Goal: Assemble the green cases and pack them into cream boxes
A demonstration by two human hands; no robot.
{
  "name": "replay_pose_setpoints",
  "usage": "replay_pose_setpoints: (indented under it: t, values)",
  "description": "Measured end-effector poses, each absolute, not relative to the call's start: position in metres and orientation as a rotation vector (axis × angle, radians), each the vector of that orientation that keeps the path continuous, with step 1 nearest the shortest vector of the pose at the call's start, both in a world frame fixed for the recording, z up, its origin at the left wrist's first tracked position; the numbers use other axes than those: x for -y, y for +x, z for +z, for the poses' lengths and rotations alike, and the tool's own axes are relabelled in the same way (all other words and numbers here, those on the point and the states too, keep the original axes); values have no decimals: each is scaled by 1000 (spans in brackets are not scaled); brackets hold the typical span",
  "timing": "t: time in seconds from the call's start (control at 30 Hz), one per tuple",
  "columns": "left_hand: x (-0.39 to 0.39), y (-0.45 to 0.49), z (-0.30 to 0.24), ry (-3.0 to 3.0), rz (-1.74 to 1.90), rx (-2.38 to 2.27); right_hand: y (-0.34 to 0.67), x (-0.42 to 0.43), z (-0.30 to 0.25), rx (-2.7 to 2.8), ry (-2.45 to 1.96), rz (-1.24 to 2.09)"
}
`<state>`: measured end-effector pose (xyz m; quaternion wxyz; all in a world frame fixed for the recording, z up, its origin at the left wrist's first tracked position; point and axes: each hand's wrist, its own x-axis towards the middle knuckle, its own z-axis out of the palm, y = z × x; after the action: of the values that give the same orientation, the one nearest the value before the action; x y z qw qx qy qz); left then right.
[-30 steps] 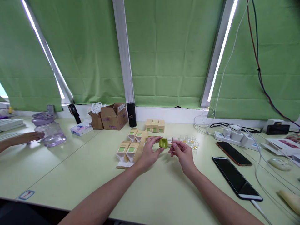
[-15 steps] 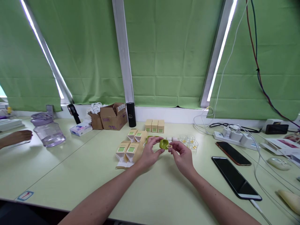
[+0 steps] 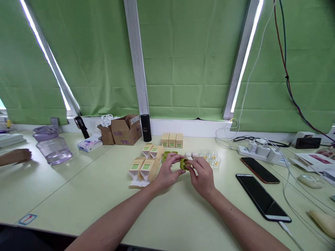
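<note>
Hands (image 3: 203,176) now closer together at green container (image 3: 182,164)

From the person's head, the camera faces forward and down across a smooth, pale green tabletop (image 3: 104,197) towards hanging green fabric blinds (image 3: 193,59), its wide view setting the bare left hand (image 3: 169,170) and bare right hand (image 3: 203,175) small near centre.

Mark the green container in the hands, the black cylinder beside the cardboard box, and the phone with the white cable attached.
Green container (image 3: 182,164), head view: its visible side.
Black cylinder (image 3: 146,128), head view: middle of its side.
Phone (image 3: 262,197), head view: middle of its dark screen.
</note>
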<state>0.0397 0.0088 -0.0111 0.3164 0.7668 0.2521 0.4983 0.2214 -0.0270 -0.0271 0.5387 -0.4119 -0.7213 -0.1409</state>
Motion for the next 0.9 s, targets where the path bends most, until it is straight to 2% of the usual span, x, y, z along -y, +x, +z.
replay_pose_setpoints:
  t: [0.9]
  values:
    - [-11, 38, -11, 2061, 1267, -674, 226, 23, -29, 1814, -915, -360]
